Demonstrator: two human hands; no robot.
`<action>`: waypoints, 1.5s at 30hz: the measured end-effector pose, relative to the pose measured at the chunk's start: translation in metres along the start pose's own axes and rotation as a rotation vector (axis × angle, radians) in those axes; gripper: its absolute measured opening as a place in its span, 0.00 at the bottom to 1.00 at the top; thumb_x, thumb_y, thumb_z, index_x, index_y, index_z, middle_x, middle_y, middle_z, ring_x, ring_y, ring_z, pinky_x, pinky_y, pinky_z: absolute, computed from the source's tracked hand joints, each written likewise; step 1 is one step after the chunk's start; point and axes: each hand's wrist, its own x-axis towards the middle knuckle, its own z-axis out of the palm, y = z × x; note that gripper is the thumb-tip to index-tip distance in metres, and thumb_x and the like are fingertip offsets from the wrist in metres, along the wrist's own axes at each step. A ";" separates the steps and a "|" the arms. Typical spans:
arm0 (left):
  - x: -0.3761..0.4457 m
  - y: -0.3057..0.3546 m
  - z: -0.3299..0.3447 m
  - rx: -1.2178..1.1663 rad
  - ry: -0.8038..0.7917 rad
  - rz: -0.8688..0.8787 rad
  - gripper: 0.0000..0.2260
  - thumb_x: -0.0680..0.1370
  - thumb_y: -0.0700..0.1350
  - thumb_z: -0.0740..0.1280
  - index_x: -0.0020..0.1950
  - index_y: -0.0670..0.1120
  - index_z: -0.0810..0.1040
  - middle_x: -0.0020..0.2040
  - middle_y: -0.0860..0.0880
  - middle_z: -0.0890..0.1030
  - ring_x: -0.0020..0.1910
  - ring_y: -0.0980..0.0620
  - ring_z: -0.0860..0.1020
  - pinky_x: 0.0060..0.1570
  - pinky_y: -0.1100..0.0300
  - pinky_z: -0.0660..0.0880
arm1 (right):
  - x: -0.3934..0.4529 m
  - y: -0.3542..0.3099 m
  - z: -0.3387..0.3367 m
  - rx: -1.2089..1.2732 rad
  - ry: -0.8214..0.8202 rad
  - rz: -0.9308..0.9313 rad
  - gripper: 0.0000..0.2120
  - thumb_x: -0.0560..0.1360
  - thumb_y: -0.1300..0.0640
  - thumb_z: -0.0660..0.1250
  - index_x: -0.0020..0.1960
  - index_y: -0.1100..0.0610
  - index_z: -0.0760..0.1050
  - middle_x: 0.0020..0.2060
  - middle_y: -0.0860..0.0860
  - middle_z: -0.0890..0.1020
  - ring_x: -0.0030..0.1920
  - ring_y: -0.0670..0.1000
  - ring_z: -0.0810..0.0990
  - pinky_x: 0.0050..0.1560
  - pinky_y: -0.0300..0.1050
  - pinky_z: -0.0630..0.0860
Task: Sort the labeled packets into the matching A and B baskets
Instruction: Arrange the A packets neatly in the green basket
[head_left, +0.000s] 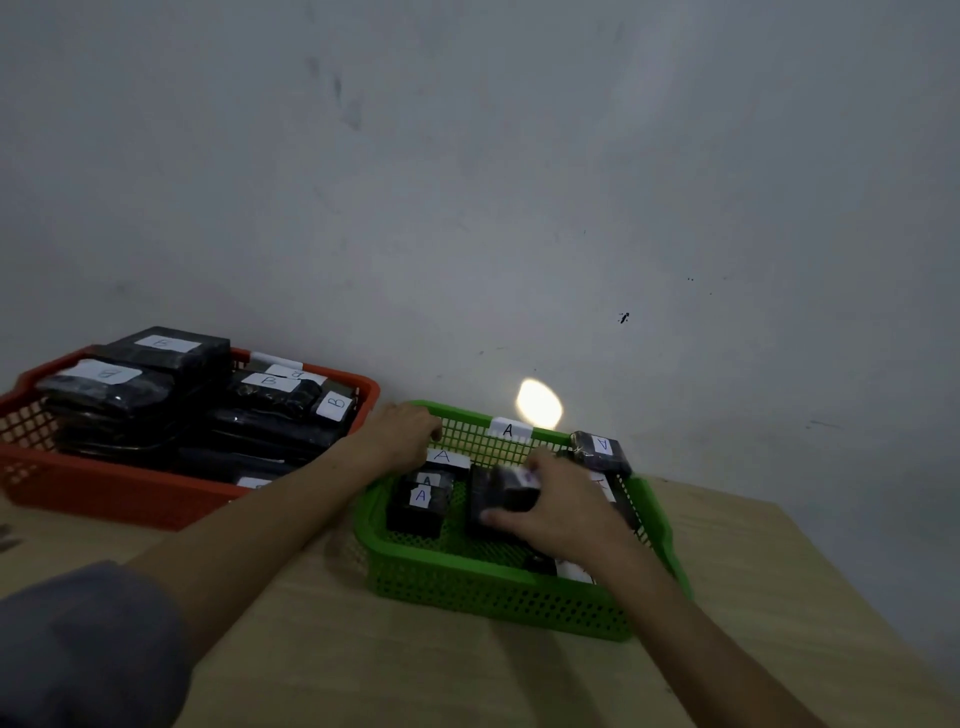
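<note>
The dark packet (501, 493) sits inside the green basket (498, 597), low against its floor, with the right hand (558, 506) curled over it, thumb on its near edge and fingers over its blurred white label, so the grip looks meant to seat it among the others, not carry it away. The letter on it cannot be read. Around it lie packets marked A: two stacked at the left (421, 501), one propped on the far right rim (600, 452), which fits the A tag (508, 429) clipped to the back wall. The left hand (402, 434) grips the basket's far left corner, fingers bent over the rim, probably to keep the light basket from sliding. Well apart to the left, the orange basket (104, 493) holds a heap of packets marked B (270, 389). Both baskets rest on a wooden table (363, 665).
</note>
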 end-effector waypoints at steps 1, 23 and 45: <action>0.000 0.000 0.000 -0.007 0.001 -0.001 0.17 0.77 0.38 0.61 0.65 0.49 0.76 0.64 0.46 0.77 0.63 0.47 0.74 0.62 0.51 0.69 | 0.000 -0.011 0.011 -0.026 -0.072 -0.002 0.31 0.62 0.33 0.75 0.56 0.45 0.66 0.53 0.48 0.75 0.48 0.49 0.78 0.48 0.46 0.80; 0.003 -0.004 0.008 -0.061 0.022 0.001 0.16 0.75 0.38 0.63 0.61 0.50 0.78 0.62 0.47 0.78 0.62 0.47 0.73 0.63 0.50 0.66 | 0.033 -0.020 0.002 -0.428 -0.470 -0.004 0.31 0.69 0.45 0.77 0.68 0.50 0.73 0.61 0.52 0.79 0.57 0.54 0.79 0.57 0.53 0.79; 0.002 -0.007 0.008 -0.047 0.047 0.036 0.14 0.79 0.55 0.64 0.60 0.50 0.78 0.59 0.48 0.78 0.59 0.48 0.75 0.61 0.52 0.69 | 0.053 0.068 -0.006 -0.330 0.255 0.416 0.31 0.76 0.33 0.60 0.72 0.51 0.69 0.68 0.59 0.72 0.69 0.62 0.69 0.70 0.66 0.58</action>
